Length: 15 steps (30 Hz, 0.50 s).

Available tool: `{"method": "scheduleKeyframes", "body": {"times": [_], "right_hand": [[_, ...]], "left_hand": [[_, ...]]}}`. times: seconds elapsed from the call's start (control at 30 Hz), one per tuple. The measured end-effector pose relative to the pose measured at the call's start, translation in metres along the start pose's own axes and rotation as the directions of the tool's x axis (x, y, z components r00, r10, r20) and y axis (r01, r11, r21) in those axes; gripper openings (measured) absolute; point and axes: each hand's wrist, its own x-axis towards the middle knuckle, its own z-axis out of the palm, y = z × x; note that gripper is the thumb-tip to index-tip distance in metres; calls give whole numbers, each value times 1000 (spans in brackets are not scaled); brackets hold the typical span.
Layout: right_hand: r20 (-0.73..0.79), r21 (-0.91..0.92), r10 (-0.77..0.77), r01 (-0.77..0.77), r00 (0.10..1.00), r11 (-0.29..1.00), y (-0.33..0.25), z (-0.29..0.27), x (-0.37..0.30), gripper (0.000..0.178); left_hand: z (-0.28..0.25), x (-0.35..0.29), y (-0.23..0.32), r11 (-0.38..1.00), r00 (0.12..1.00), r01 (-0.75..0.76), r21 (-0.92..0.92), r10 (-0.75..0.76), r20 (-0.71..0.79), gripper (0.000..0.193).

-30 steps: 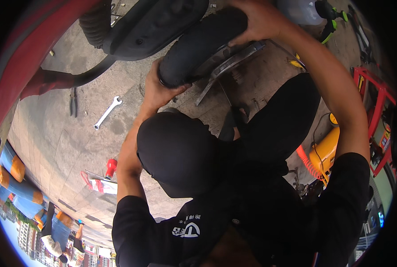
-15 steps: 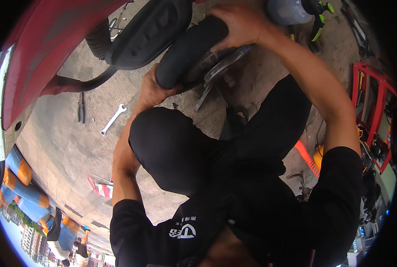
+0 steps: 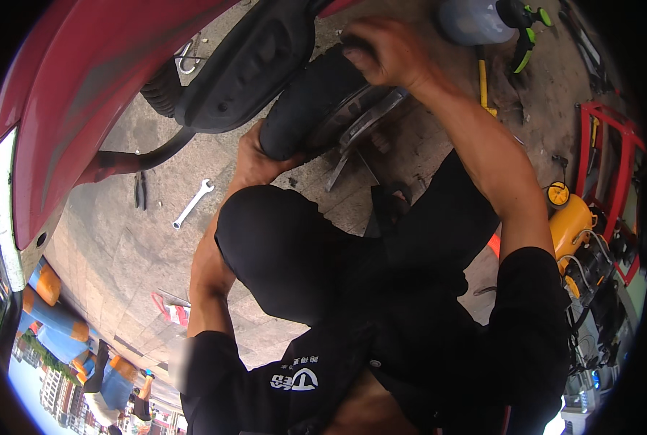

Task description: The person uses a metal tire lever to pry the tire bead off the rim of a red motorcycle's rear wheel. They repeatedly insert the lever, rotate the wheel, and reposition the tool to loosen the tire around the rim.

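A scooter wheel with a black tyre (image 3: 305,105) is between my hands, beside a dark plastic cover (image 3: 247,69). My left hand (image 3: 260,158) grips the tyre's near-left side, its fingertips hidden under the rubber. At the tyre's far-right end, my right hand (image 3: 392,52) is closed, with the fingers curled over the dark rubber edge. A grey metal arm (image 3: 367,119) lies along the wheel's right side. My knees and black-clothed legs are close below the wheel.
Red bodywork (image 3: 84,87) fills the upper left. A wrench (image 3: 193,204) and pliers (image 3: 140,191) lie on the paving. A spray bottle (image 3: 476,20), a yellow-handled tool (image 3: 483,80), a yellow compressor (image 3: 571,223) and a red metal frame (image 3: 606,116) are on the right.
My right hand has gone from spread across the tyre to curled at its far end. My left hand keeps its hold. The view has shifted, showing more of the compressor.
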Motion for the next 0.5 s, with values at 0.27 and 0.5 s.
{"method": "scheduleKeyframes", "body": {"times": [0.27,0.5], "right_hand": [[58,-125,-143,149,988,981,-28,-20,12,73],[519,7,-100,113,849,994,-37,-34,49,72]], "left_hand": [[1,4,-3,994,1000,-2,-112,5,27,63],[3,2,-6,1000,1000,22,-11,-22,6,65]]}}
